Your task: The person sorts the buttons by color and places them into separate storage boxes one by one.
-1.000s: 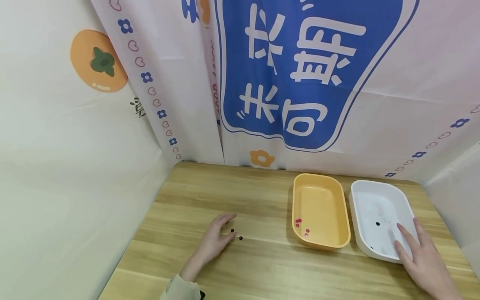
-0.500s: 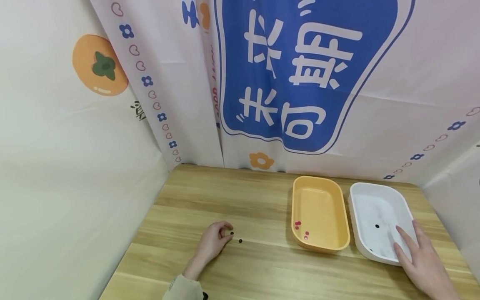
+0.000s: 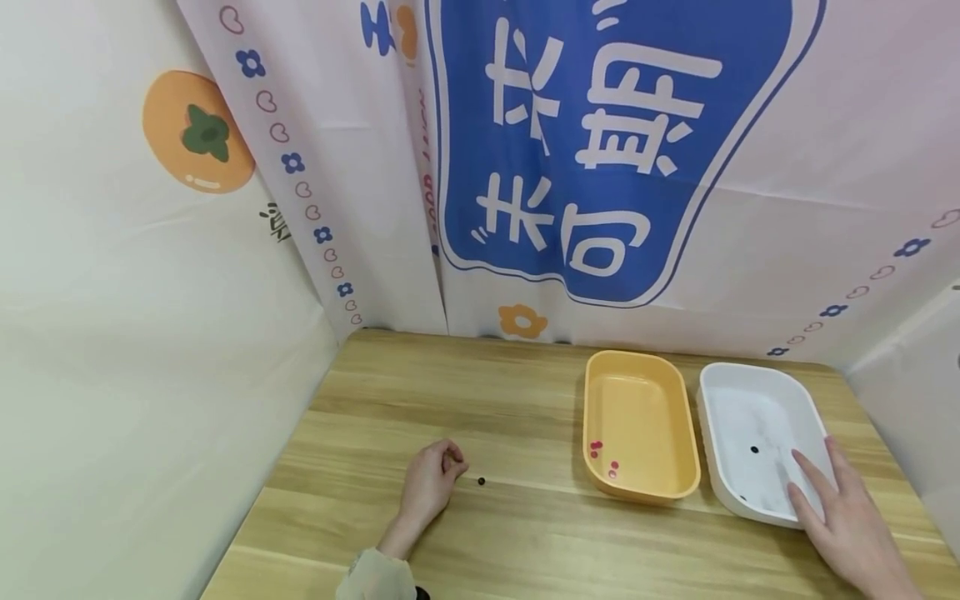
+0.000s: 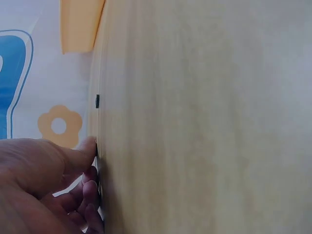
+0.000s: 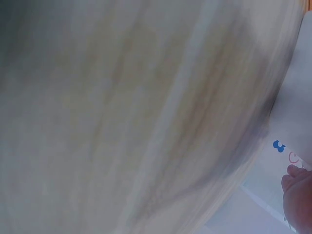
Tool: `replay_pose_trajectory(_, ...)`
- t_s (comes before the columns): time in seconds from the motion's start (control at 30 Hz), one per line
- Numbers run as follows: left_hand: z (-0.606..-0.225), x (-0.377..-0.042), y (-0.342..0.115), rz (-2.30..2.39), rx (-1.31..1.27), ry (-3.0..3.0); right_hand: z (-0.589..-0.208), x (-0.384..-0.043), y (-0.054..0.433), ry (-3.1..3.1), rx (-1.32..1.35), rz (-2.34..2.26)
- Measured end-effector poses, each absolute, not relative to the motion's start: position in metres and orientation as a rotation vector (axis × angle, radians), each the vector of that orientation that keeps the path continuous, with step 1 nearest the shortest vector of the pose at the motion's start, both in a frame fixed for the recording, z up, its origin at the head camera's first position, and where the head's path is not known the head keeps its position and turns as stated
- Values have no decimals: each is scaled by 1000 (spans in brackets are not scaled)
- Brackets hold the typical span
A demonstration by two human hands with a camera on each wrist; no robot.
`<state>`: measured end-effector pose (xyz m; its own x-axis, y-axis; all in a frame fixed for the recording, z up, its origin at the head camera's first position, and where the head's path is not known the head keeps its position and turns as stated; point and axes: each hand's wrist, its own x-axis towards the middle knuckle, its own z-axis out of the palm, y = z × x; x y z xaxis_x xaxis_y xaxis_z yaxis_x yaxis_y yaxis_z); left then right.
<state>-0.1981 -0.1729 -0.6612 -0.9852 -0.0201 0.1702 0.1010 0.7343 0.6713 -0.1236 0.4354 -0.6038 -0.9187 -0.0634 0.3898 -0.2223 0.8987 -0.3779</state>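
Note:
My left hand [image 3: 431,483] is low over the table, its thumb and forefinger pinched together at the spot of a small black disc, which the fingertips now hide. Just right of those fingertips lies another small black disc [image 3: 482,481], seen edge-on and flat as a black disc [image 4: 97,101] in the left wrist view. My right hand [image 3: 851,517] rests at the near right rim of the white tray [image 3: 720,467], some fingers reaching over inside, others along the outer wall. A black disc [image 3: 754,449] lies on that tray's floor, with a second dark piece [image 3: 743,497] by its near wall.
Left of the white tray stands a yellow tray [image 3: 637,492] with several small red-pink discs [image 3: 596,446] near its left side. Both trays stand toward the back right of the wooden table [image 3: 525,542]. A printed cloth [image 3: 375,208] hangs behind the table.
The left thumb and forefinger have closed around the nearer black disc, which is no longer visible; the hand has shifted slightly. The right hand stays at the white tray.

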Motion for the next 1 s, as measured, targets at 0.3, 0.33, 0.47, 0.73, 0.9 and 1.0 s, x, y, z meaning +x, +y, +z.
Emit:
replay_pose_trajectory(0.3, -611, -167, -159, -1157, -186, -2616, -605, -125, 436, -2667, 235, 603)
replay_pose_trajectory(0.33, -610, -167, -159, -1162, -173, -2623, -605, -125, 435, -2667, 235, 605)
replay_pose_trajectory(0.47, -613, -169, -161, -1177, -178, -2614, -605, -126, 436, -2685, 232, 606)
replay_pose_trajectory(0.73, -609, -171, -168, -1461, -216, -2491, -606, -126, 436, -2676, 231, 612)
replay_pose_trajectory(0.9, -584, -167, -164, -1554, -43, -2545, -605, -125, 437, -2687, 221, 604)
replay_pose_trajectory(1.0, -580, -168, -163, -1564, -8, -2541, -604, -125, 437, -2704, 211, 594)
